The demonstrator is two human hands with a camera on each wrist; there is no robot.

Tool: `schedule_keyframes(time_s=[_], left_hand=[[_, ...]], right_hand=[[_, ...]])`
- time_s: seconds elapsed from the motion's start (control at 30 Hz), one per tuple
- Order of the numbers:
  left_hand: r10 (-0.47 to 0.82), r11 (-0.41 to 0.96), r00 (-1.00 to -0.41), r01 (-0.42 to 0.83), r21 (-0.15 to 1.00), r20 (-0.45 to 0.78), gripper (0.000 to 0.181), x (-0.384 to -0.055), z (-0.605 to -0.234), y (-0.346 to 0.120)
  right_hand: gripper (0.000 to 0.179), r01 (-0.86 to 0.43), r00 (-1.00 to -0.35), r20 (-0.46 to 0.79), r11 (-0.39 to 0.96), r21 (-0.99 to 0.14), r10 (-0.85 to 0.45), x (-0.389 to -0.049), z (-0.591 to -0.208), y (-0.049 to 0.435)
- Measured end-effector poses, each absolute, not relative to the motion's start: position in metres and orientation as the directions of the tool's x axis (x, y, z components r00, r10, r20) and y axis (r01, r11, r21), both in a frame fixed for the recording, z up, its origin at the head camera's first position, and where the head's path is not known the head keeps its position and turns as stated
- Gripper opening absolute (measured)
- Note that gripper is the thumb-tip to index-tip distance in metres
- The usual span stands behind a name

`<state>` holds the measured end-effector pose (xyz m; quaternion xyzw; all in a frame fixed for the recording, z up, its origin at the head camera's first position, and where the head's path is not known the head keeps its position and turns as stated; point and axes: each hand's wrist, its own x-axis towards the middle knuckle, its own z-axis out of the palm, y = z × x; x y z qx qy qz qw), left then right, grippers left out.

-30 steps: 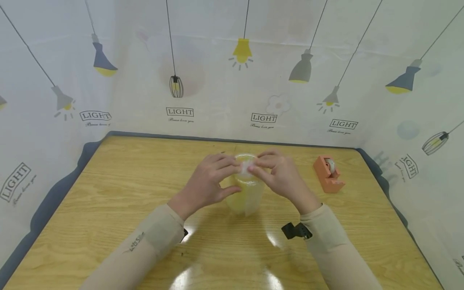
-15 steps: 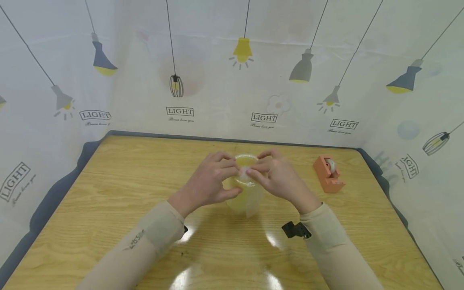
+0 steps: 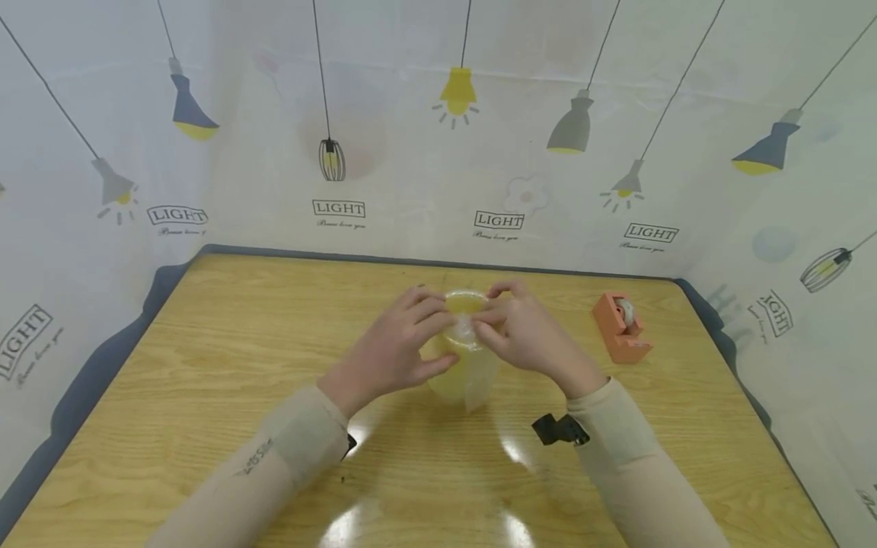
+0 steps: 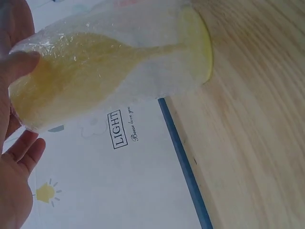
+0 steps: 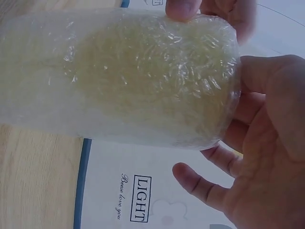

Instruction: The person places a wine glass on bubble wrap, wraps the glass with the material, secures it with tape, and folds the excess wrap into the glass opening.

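Note:
A yellow wine glass [image 4: 90, 67] stands upright on the table, wrapped in a clear sleeve of bubble wrap [image 5: 157, 81]. Its stem and round foot show through the wrap in the left wrist view. My left hand [image 3: 390, 342] is at the left of the mouth, fingertips on the wrap over the rim and thumb against the glass's side. From the right, my right hand [image 3: 530, 335] pinches the wrap at the mouth with thumb and forefinger, its other fingers bent beside the rim. The wrap's loose edge hangs down the glass's near side.
An orange tape dispenser [image 3: 620, 327] with a roll of tape stands to the right on the wooden table [image 3: 226, 365]. Behind the table rises a white curtain [image 3: 411, 175] printed with lamps. A black strap [image 3: 560, 431] hangs at the right wrist.
Both hands stay at the glass's mouth. The fingers shift slightly over the gathered wrap, and the right fingertips curl in a little more. The glass keeps its place.

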<state>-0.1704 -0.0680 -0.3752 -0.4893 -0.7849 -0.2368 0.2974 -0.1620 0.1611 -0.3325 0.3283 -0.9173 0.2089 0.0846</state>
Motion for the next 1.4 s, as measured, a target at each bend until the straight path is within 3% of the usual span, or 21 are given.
schedule_keyframes(time_s=[0.23,0.67,0.8,0.97,1.07,1.4], left_hand=[[0.591,0.397,-0.277,0.918,0.026,0.758,0.042,-0.165,-0.380,-0.070],[0.622,0.474,-0.365,0.880,0.038,0.693,0.051,-0.163,-0.384,-0.072],[0.640,0.491,-0.396,0.870,0.046,0.658,0.055,-0.163,-0.380,-0.073],[0.666,0.527,-0.451,0.848,0.053,0.594,0.058,-0.163,-0.374,-0.072],[0.679,0.545,-0.482,0.836,0.060,0.554,0.059,-0.163,-0.371,-0.070],[0.705,0.599,-0.542,0.800,0.025,0.457,0.047,-0.166,-0.360,-0.066]], right_hand=[[0.019,-0.618,-0.786,0.282,0.683,-0.390,-0.550,-0.161,-0.329,0.159],[0.017,-0.689,-0.720,0.459,0.613,-0.386,-0.520,-0.159,-0.343,0.163],[0.030,-0.665,-0.747,0.427,0.585,-0.464,-0.511,-0.159,-0.343,0.169],[0.069,-0.582,-0.808,0.294,0.613,-0.534,-0.511,-0.159,-0.341,0.176],[0.083,-0.547,-0.828,0.239,0.637,-0.543,-0.507,-0.159,-0.339,0.177],[0.083,-0.541,-0.832,0.228,0.643,-0.542,-0.507,-0.161,-0.339,0.175]])
